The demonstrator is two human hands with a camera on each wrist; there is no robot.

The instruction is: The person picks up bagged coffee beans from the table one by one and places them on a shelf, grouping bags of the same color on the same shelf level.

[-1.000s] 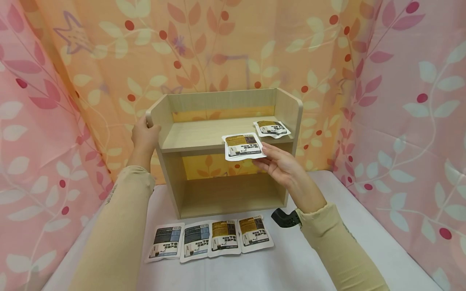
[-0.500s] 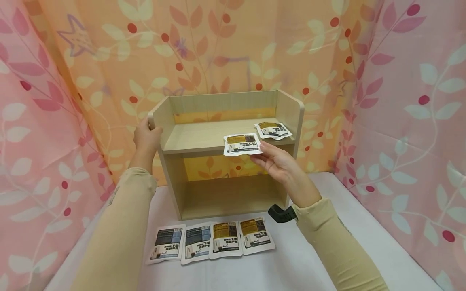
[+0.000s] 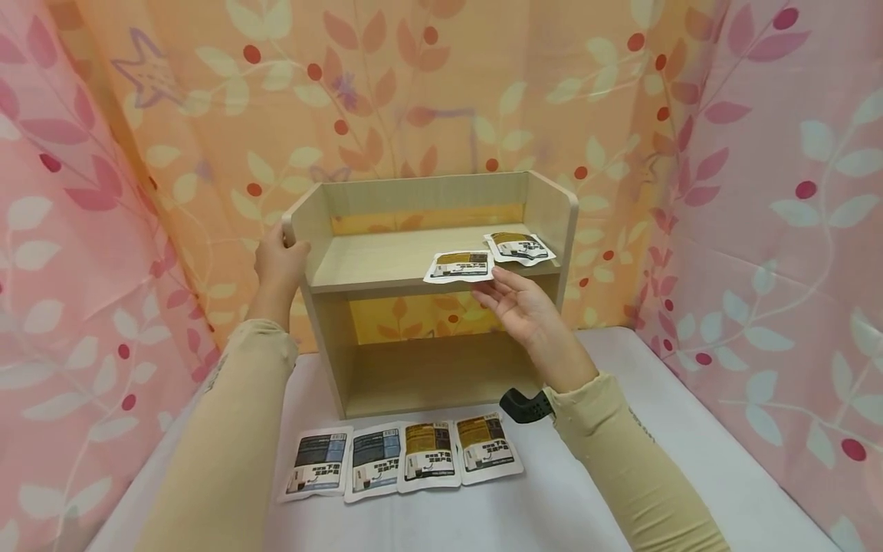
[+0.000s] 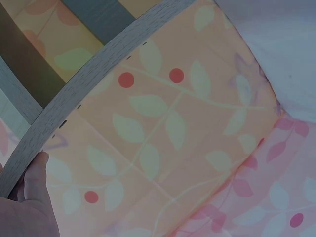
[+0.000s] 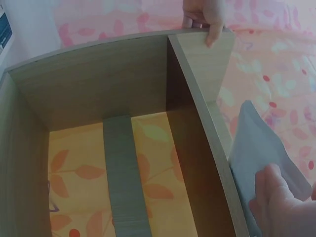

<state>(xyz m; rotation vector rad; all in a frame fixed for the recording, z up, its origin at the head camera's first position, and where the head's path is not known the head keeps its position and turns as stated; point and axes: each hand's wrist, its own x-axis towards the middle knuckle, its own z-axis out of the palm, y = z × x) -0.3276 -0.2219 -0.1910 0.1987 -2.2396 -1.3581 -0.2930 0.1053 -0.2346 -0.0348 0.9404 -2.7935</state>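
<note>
A flat white packet with brown and black print is at the front edge of the wooden shelf — the right hand, thumb on top, pinches its corner. The left hand grips the shelf's side.

I see an orange curtain (leaves and red dots) at the back. Pink curtains flank the white surface.
</note>
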